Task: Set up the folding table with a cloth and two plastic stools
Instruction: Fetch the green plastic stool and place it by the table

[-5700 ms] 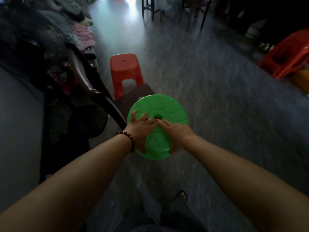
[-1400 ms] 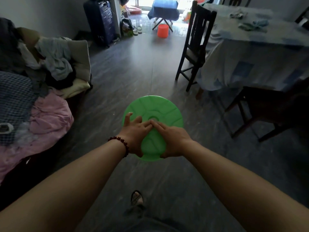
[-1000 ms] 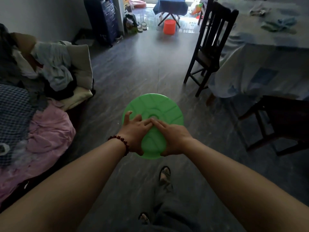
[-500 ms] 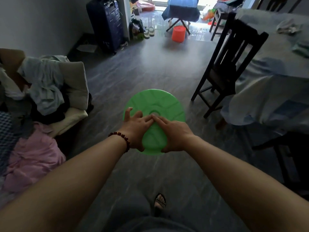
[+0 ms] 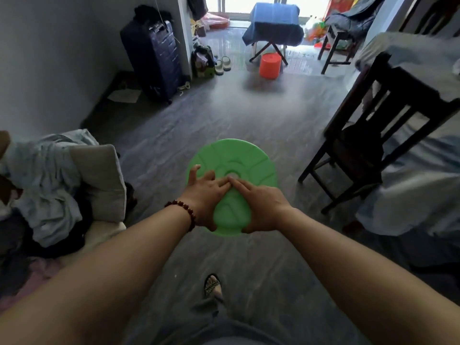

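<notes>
Grey floor (image 5: 224, 115) stretches ahead of you. On your right is a large cloth-covered table (image 5: 423, 175), with a dark wooden chair (image 5: 368, 135) just beside it. On your left lies a heap of clothes and cushions (image 5: 62, 180). A dark suitcase (image 5: 154, 56) stands upright against the far left wall.

At the far end, by the bright doorway, stands the folding table (image 5: 258, 53). A blue cloth (image 5: 273, 23) is draped over it and its crossed legs show below. An orange stool (image 5: 270, 66) sits on the floor just in front of those legs.

You carry the green stool (image 5: 239, 158) in the air before you, round seat up, well apart from the folding table. Your left hand (image 5: 202, 192) and right hand (image 5: 258, 207) both grip its near edge. Your fingers (image 5: 193, 173) lie spread over the seat, meeting near the centre hole, and your thumbs hook under the rim.

A beaded bracelet (image 5: 185, 210) circles your left wrist. One sandalled foot (image 5: 212, 287) shows below.
</notes>
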A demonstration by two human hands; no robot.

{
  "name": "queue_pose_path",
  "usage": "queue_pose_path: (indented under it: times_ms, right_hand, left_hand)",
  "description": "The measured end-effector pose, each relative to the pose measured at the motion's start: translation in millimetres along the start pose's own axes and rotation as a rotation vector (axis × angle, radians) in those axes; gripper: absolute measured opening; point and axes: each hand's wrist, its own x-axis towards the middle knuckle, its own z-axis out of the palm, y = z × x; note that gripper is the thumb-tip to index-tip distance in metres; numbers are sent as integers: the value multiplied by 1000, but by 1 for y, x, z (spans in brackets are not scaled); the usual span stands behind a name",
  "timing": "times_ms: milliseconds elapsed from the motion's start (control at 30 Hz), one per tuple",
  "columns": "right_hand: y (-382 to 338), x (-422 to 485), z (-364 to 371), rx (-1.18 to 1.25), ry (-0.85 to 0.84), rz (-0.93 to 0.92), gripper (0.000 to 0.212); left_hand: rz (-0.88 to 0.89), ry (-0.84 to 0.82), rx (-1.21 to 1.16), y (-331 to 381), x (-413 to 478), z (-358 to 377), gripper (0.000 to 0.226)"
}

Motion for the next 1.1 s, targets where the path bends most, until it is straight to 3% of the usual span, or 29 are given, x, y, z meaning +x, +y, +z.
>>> queue_pose_path:
  times_ms: [267, 733, 1100]
  right_hand:
    - [61, 117, -42, 18, 7, 51, 126]
    - [258, 330, -115, 2, 5, 15, 128]
    - [374, 452, -151, 11, -16, 55, 126]
  left_hand:
    - [55, 4, 38, -89, 114, -36, 123]
    - [14, 20, 24, -196, 372, -113, 122]
    - [57, -11, 26, -259, 531, -155, 123]
